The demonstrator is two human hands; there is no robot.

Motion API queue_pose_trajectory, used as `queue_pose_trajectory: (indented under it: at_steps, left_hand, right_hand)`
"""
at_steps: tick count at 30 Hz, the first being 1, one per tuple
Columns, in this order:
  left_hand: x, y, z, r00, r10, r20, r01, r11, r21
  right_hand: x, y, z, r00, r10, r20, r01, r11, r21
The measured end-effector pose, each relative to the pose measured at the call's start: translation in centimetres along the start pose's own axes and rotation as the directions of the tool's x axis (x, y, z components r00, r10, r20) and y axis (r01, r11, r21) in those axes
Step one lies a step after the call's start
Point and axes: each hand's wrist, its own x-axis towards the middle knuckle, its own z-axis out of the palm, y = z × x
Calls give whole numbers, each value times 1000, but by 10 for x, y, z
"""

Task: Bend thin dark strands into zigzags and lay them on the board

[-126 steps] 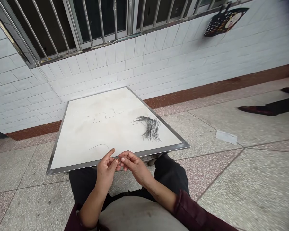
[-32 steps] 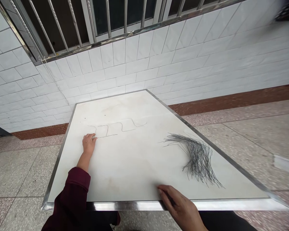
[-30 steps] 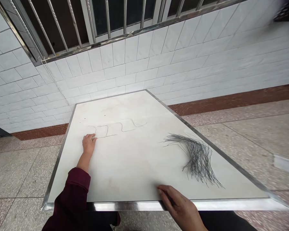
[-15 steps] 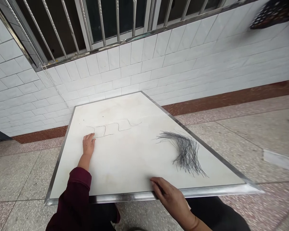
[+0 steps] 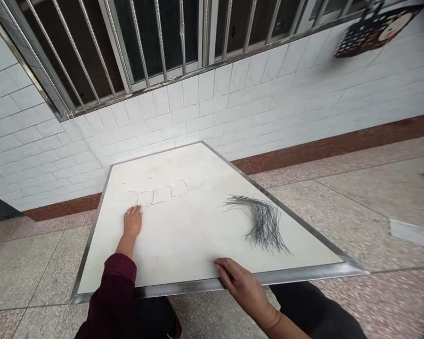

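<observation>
Thin bent wires (image 5: pixel 160 194) beside left hand (image 5: pixel 133 221)

text: none legible | labels: none | numbers: none | board (image 5: pixel 198 235): thin bent lines only, no writing

I see bare white tabletop (image 5: pixel 183 235) between my left hand (image 5: pixel 132 222) and right hand (image 5: pixel 240 287); the loose dark wire pile (image 5: pixel 263 223) lies beyond my right fingertips, the thin bent wire chain (image 5: pixel 162 194) just past my left.
</observation>
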Motion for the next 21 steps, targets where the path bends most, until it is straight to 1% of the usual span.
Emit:
queue_pose_trajectory:
  at_steps: [7,12,14,17,21]
  left_hand:
    - [0,1,2,998,-27,-57,27,1000,3]
    - [-3,-3,0,983,-105,-150,104,994,-16]
    - [-5,-3,-2,977,-125,-171,122,992,-26]
    - [-7,-2,-3,983,-103,-154,98,994,-42]
    - [-5,3,-3,996,-40,-74,34,997,-74]
  right_hand:
    - [-1,2,1,1000,15,4,-15,1000,0]
    - [0,2,1,1000,17,-7,-17,1000,8]
    - [0,1,0,1000,16,-6,-15,1000,14]
    - [1,1,1,1000,13,-10,-13,1000,22]
    - [-1,2,1,1000,16,-14,-15,999,35]
